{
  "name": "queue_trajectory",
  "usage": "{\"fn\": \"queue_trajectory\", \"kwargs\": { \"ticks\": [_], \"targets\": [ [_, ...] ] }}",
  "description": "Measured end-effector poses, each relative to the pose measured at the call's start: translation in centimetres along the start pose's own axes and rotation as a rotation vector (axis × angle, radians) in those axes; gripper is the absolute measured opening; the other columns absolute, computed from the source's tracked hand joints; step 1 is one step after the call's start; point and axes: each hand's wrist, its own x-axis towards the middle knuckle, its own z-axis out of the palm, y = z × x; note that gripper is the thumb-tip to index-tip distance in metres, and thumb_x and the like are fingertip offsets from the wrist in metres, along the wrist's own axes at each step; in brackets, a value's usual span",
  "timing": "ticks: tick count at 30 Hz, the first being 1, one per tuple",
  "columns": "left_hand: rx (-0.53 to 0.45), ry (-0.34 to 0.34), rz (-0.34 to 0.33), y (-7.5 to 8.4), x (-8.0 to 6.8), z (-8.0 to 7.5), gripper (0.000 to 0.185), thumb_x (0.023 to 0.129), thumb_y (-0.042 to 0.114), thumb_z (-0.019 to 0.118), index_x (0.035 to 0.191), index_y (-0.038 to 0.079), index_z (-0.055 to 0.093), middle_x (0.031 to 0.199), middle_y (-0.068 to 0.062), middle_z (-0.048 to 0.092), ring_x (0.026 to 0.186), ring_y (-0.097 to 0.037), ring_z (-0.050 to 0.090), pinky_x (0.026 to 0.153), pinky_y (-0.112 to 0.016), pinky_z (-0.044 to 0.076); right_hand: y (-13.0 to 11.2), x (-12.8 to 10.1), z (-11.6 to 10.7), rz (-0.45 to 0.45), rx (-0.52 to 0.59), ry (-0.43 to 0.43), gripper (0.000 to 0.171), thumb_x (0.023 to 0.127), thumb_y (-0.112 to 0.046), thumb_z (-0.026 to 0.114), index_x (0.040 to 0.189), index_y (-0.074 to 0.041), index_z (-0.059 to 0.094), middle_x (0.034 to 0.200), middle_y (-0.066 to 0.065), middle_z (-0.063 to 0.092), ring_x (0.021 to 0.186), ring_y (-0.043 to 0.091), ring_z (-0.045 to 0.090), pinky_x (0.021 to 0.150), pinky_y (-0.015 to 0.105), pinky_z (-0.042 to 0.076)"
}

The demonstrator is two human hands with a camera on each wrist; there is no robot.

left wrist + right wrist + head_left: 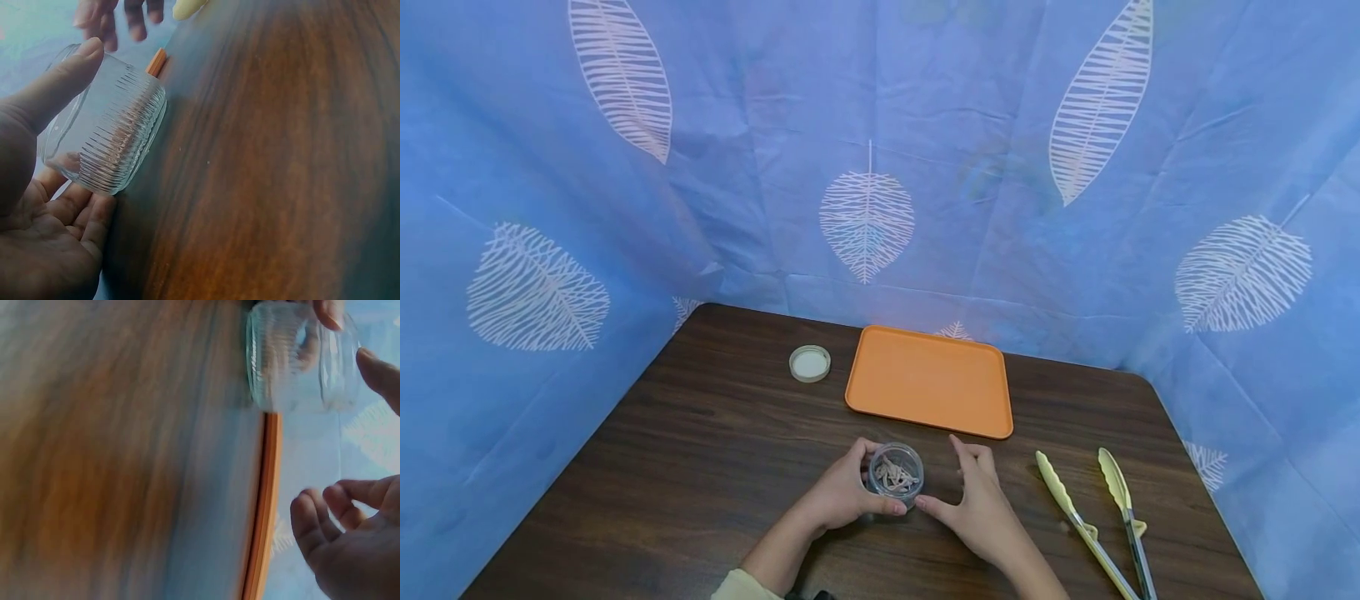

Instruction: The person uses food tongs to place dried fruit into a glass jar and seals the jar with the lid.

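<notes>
My left hand (841, 495) grips a clear glass jar (122, 119) with ribbed sides, thumb on one side and fingers round the other. Pale, shrivelled strips (897, 475) lie inside, seen through its uncovered mouth in the head view. To the right of the jar is my right hand (979, 502), fingers apart from the glass and loosely bent. Its thumb tip comes right up to the jar's rim. In the right wrist view, a gap separates the right fingers (306, 519) from the jar.
Beyond the hands lies an orange tray (932, 379). A round lid (810, 364) with a white inside rests left of the tray. Spread tongs (1060, 492) with pale yellow tips lie at the right of the dark wooden table (685, 467). Blue leaf-patterned cloth (970, 167) stands behind and at both sides.
</notes>
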Motion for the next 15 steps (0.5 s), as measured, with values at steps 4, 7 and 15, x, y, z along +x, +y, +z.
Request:
{"fn": "queue_trajectory", "kwargs": {
  "ticks": [4, 7, 15],
  "targets": [
    [-0.002, 0.0, 0.008, 0.0, 0.1, 0.0, 0.083, 0.078, 0.027, 0.101, 0.144, 0.012, 0.053, 0.138, -0.01, 0.066, 0.127, -0.026, 0.064, 0.107, -0.051, 0.052, -0.6, 0.8, 0.9, -0.068, 0.069, -0.053, 0.105, 0.084, -0.037, 0.096, 0.168, -0.011, 0.038, 0.152, 0.015, 0.045, 0.124, 0.027, 0.059, 0.098, 0.048, 0.057],
    [-0.008, 0.001, 0.01, -0.1, 0.0, 0.0, 0.083, 0.077, 0.025, 0.102, 0.143, 0.011, 0.053, 0.137, -0.01, 0.067, 0.126, -0.026, 0.064, 0.106, -0.05, 0.052, -1.0, 1.2, 1.2, -0.113, 0.099, -0.101, 0.1, 0.086, -0.032, 0.095, 0.167, -0.012, 0.04, 0.155, 0.015, 0.045, 0.13, 0.028, 0.061, 0.101, 0.047, 0.057],
    [-0.027, -0.014, -0.01, 0.0, -0.1, -0.1, 0.082, 0.077, 0.019, 0.101, 0.142, 0.013, 0.052, 0.14, -0.013, 0.066, 0.131, -0.031, 0.064, 0.107, -0.05, 0.052, -1.5, 1.8, 1.6, -0.189, 0.14, -0.166, 0.088, 0.089, -0.031, 0.092, 0.162, -0.011, 0.047, 0.152, 0.01, 0.05, 0.128, 0.024, 0.061, 0.102, 0.035, 0.056]
  ]
}}
